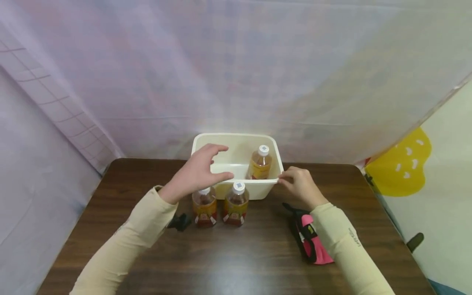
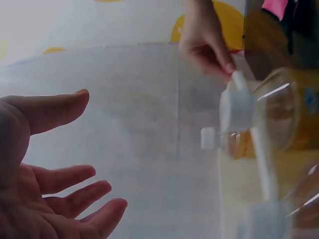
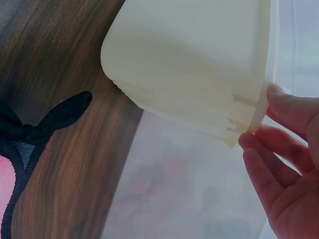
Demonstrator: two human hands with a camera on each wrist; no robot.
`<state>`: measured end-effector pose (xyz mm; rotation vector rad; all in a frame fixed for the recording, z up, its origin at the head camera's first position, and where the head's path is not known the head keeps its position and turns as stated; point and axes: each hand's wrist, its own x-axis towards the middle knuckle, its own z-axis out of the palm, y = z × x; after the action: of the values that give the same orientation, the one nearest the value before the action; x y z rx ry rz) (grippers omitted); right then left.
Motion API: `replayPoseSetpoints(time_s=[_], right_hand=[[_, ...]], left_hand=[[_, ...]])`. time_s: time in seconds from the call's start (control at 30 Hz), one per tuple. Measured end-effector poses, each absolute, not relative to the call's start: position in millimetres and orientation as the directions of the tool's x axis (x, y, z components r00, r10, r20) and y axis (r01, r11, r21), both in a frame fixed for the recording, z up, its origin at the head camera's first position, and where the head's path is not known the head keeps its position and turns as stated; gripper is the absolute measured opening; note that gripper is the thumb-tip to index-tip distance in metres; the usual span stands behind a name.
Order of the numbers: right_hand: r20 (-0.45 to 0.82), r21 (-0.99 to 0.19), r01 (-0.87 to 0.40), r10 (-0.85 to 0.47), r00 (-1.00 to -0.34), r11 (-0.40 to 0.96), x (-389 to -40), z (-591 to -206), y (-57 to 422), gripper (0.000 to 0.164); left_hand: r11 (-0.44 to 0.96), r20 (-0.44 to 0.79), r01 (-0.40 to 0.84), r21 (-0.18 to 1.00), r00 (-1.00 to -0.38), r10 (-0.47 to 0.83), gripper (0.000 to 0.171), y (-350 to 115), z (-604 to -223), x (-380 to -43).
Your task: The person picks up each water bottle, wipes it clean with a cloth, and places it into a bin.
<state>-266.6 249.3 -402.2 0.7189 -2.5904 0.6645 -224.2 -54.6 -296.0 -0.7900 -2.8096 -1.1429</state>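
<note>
A cream plastic bin (image 1: pixel 258 191) stands at the table's far edge, with one amber drink bottle (image 1: pixel 260 166) upright inside at its right end. In front of the bin stand two similar bottles, a left bottle (image 1: pixel 205 211) and a right bottle (image 1: pixel 236 207), both white-capped. My left hand (image 1: pixel 199 170) hovers above the left bottle and the bin's near rim, thumb and fingers spread, holding nothing. At the bin's near right corner, my right hand (image 1: pixel 300 184) pinches the rim (image 3: pixel 264 107) between thumb and fingers. The left wrist view shows the bottle caps blurred.
A pink and black cloth item (image 1: pixel 313 241) lies on the brown table (image 1: pixel 236 262) under the right forearm. A small dark object (image 1: pixel 179 222) sits left of the bottles. Behind the table hangs a pale curtain (image 1: pixel 236 82). A yellow shape (image 1: pixel 402 164) shows at right.
</note>
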Motion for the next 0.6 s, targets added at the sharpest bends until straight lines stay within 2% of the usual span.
replayPoseSetpoints(time_s=[0.23, 0.6], right_hand=[[0.442, -0.35, -0.544, -0.377, -0.814, 0.762, -266.7, -401.6, 248.8, 0.01], [0.441, -0.356, -0.542, -0.374, -0.816, 0.762, -266.8, -401.3, 247.7, 0.011]], left_hand=[[0.621, 0.151, 0.398, 0.675, -0.899, 0.412, 0.065, -46.3, -330.3, -204.2], [0.655, 0.126, 0.338, 0.675, -0.929, 0.349, 0.061, -29.3, -372.3, -192.7]])
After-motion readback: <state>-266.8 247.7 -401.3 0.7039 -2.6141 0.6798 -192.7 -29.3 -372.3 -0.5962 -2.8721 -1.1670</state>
